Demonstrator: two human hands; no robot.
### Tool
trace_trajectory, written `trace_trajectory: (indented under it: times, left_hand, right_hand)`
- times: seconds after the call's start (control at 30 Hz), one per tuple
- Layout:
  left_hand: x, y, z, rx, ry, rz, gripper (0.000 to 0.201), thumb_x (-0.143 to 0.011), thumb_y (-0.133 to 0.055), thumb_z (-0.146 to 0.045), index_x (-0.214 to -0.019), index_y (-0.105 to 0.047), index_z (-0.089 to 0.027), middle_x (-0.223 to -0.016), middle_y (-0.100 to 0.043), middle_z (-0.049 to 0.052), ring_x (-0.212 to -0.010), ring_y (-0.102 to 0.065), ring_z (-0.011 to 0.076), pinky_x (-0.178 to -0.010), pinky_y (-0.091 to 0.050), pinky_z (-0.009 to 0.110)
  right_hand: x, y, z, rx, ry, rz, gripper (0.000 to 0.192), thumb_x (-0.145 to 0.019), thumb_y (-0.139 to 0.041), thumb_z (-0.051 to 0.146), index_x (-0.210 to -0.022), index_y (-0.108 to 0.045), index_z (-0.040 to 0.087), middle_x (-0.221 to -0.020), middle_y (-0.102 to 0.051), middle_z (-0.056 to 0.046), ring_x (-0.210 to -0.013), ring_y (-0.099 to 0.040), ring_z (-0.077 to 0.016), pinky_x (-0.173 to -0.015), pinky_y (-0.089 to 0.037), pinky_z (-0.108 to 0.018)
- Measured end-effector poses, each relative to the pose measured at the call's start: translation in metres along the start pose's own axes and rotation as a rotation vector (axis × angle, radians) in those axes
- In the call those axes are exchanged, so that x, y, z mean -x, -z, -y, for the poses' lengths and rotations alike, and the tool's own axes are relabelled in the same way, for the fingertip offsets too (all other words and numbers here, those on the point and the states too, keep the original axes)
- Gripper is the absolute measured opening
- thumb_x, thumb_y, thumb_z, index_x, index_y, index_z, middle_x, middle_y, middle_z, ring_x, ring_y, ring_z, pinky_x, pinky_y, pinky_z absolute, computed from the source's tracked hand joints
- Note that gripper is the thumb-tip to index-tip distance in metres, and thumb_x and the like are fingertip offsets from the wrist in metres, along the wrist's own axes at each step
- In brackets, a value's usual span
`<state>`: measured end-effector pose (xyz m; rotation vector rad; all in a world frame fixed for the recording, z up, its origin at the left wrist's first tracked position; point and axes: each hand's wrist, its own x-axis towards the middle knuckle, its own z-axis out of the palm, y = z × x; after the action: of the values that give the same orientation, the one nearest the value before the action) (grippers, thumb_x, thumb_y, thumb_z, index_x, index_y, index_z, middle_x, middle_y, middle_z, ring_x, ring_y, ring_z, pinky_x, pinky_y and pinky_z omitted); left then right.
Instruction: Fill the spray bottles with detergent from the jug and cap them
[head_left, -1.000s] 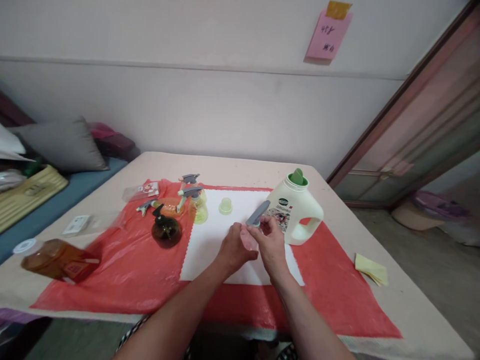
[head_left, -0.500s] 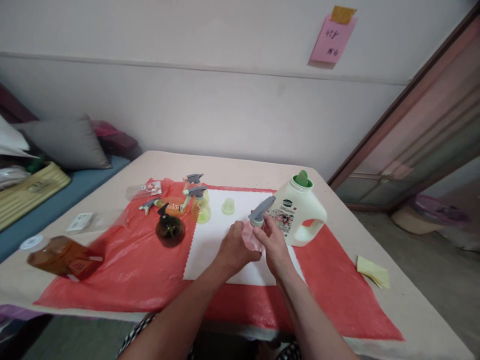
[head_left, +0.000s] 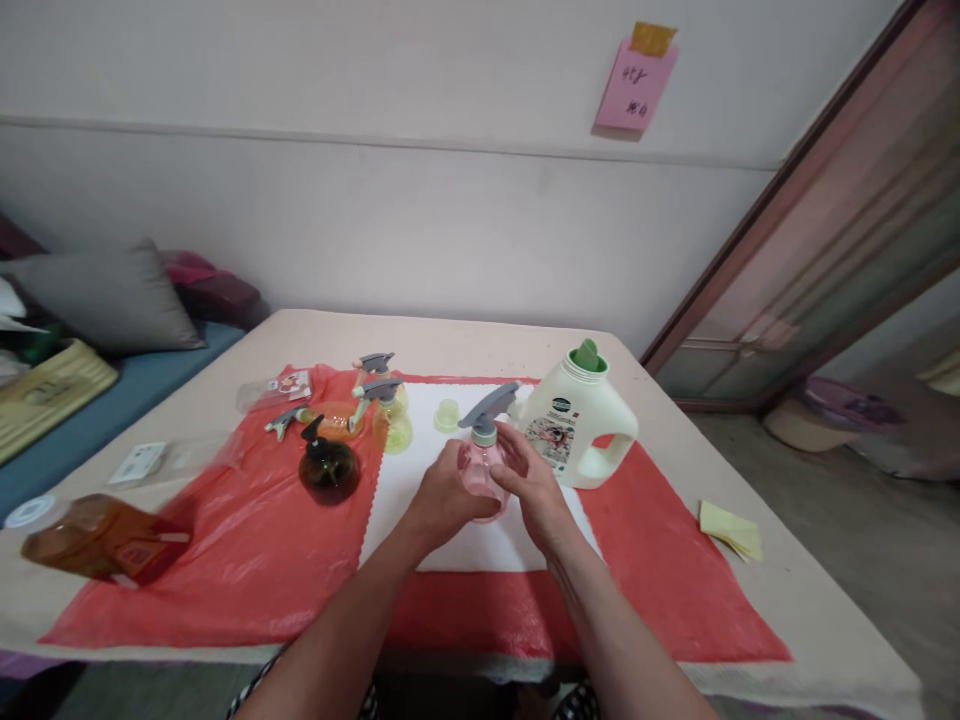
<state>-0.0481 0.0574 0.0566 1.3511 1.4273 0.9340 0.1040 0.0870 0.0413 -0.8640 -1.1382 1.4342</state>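
Bottle, yellow-green (head_left: 397,432), stands left of centre in the frame, its trigger head (head_left: 381,390) fitted. At centre, the left hand (head_left: 448,492) curls around the pink bottle (head_left: 478,465), upright over the white sheet (head_left: 397,520). Its grey spray head (head_left: 491,405) sits on the neck: fitting looks nearly done, tightness unclear. The right hand (head_left: 534,478), half-closed, grasps its right side. Right of centre, the jug (head_left: 574,420) stands uncapped, not yet closed.

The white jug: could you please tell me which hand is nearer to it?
Right. The right hand is in front and left of the white jug; the left hand is farther left, across the pink spray bottle.
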Motion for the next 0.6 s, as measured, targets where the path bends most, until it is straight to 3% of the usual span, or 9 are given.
trace_trajectory:
  times: [0.1, 0.23, 0.33, 0.4, 0.5, 0.6]
  left_hand:
    - [0.001, 0.017, -0.002, 0.118, -0.06, 0.137, 0.058, -0.059, -0.081, -0.025, -0.111, -0.055, -0.02, -0.105, -0.065, 0.003, -0.094, -0.06, 0.0222, -0.082, -0.046, 0.034]
    - [0.004, 0.03, -0.003, 0.313, -0.114, 0.514, 0.07, -0.056, -0.088, -0.026, -0.119, -0.058, -0.019, -0.115, -0.065, 0.006, -0.105, -0.059, 0.0255, -0.093, -0.046, 0.038]
    - [0.007, 0.026, -0.001, 0.386, -0.095, 0.803, 0.077, -0.051, -0.093, -0.025, -0.122, -0.062, -0.021, -0.114, -0.067, 0.005, -0.104, -0.061, 0.0263, -0.094, -0.047, 0.041]
    - [0.009, 0.02, 0.002, 0.45, -0.088, 0.928, 0.081, -0.047, -0.095, -0.024, -0.122, -0.063, -0.022, -0.111, -0.069, 0.004, -0.103, -0.062, 0.0264, -0.095, -0.048, 0.042]
    - [0.01, 0.014, 0.006, 0.543, -0.066, 1.006, 0.077, -0.044, -0.097, -0.026, -0.115, -0.067, -0.022, -0.103, -0.071, 0.003, -0.097, -0.065, 0.0246, -0.091, -0.05, 0.039]
    - [0.011, 0.015, 0.005, 0.523, -0.011, 0.952, 0.073, -0.044, -0.096, -0.025, -0.113, -0.069, -0.019, -0.099, -0.072, 0.004, -0.089, -0.064, 0.0229, -0.084, -0.051, 0.037]
  right_hand:
    - [-0.006, 0.022, 0.004, -0.129, -0.125, 0.05, 0.045, -0.065, -0.079, 0.029, -0.109, -0.075, 0.023, -0.13, -0.07, -0.008, -0.132, -0.053, -0.0297, -0.117, -0.032, -0.045]
    - [-0.007, 0.03, 0.009, -0.343, -0.188, 0.086, 0.027, -0.068, -0.074, 0.024, -0.096, -0.077, 0.023, -0.112, -0.076, -0.006, -0.118, -0.064, -0.0257, -0.114, -0.036, -0.045]
    - [0.004, 0.02, 0.018, -0.451, -0.208, 0.252, 0.042, -0.07, -0.074, 0.026, -0.112, -0.073, 0.025, -0.113, -0.076, -0.007, -0.116, -0.065, -0.0262, -0.11, -0.04, -0.047]
    - [0.012, 0.012, 0.023, -0.466, -0.252, 0.363, 0.056, -0.069, -0.074, 0.029, -0.124, -0.067, 0.023, -0.11, -0.076, -0.009, -0.11, -0.068, -0.0277, -0.104, -0.045, -0.047]
    - [0.019, 0.005, 0.027, -0.478, -0.268, 0.429, 0.051, -0.072, -0.075, 0.032, -0.121, -0.068, 0.022, -0.103, -0.078, -0.009, -0.1, -0.072, -0.0268, -0.094, -0.051, -0.043]
    - [0.015, 0.005, 0.022, -0.471, -0.198, 0.39, 0.037, -0.074, -0.077, 0.039, -0.106, -0.073, 0.02, -0.097, -0.078, -0.009, -0.092, -0.073, -0.0269, -0.091, -0.053, -0.044]
